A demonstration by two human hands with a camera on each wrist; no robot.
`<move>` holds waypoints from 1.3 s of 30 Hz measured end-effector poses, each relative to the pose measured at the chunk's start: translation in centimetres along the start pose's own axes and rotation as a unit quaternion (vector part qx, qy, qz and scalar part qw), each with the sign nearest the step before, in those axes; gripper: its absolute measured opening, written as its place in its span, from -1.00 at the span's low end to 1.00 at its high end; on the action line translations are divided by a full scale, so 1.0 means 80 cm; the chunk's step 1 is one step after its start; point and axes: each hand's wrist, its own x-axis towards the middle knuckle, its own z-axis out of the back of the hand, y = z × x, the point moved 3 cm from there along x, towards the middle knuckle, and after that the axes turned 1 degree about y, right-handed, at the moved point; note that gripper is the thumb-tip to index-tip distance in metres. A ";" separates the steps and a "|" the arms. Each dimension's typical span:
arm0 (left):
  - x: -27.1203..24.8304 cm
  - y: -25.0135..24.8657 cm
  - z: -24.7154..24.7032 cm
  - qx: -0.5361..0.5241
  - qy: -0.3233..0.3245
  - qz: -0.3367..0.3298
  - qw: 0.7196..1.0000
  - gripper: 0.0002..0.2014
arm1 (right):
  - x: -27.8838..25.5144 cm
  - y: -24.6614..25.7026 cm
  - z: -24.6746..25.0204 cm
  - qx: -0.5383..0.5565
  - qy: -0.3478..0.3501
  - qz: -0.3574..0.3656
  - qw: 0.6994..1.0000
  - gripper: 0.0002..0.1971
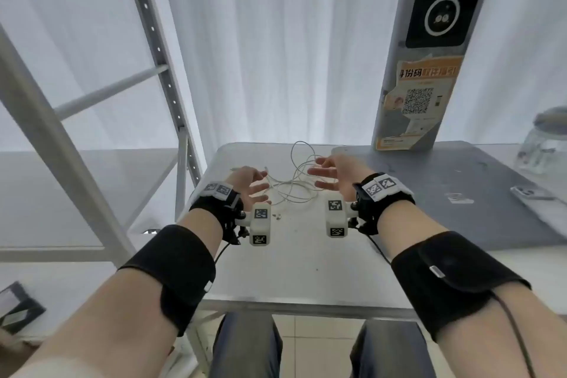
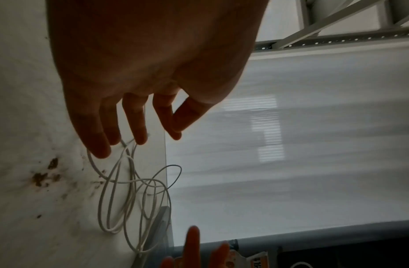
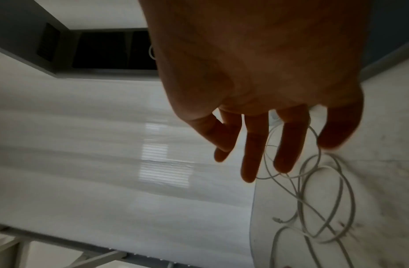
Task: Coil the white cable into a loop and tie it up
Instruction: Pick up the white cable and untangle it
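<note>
A thin white cable (image 1: 291, 181) lies in a loose tangle of loops at the far end of the white table (image 1: 294, 261). My left hand (image 1: 253, 182) hovers at the tangle's left side with straight, spread fingers and holds nothing. On the right side my right hand (image 1: 325, 173) does the same, palm facing left. In the left wrist view the cable (image 2: 130, 195) lies just past the fingertips of the left hand (image 2: 139, 134). The right wrist view has the cable (image 3: 320, 195) beneath and beyond the spread fingers of the right hand (image 3: 256, 159). One plug end (image 3: 278, 220) lies free on the table.
A grey pillar (image 1: 420, 64) with a screen and QR poster stands at the back right. A grey mat (image 1: 460, 193) carries a phone (image 1: 532, 193) and a glass jar (image 1: 546, 144). Metal shelving (image 1: 147, 77) rises on the left. Small dark crumbs (image 2: 45, 174) dot the table.
</note>
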 end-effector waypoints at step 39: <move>0.053 -0.052 -0.063 0.000 0.129 -0.074 0.989 -0.67 | 0.052 0.029 -0.019 -0.118 0.047 0.049 0.991 -0.83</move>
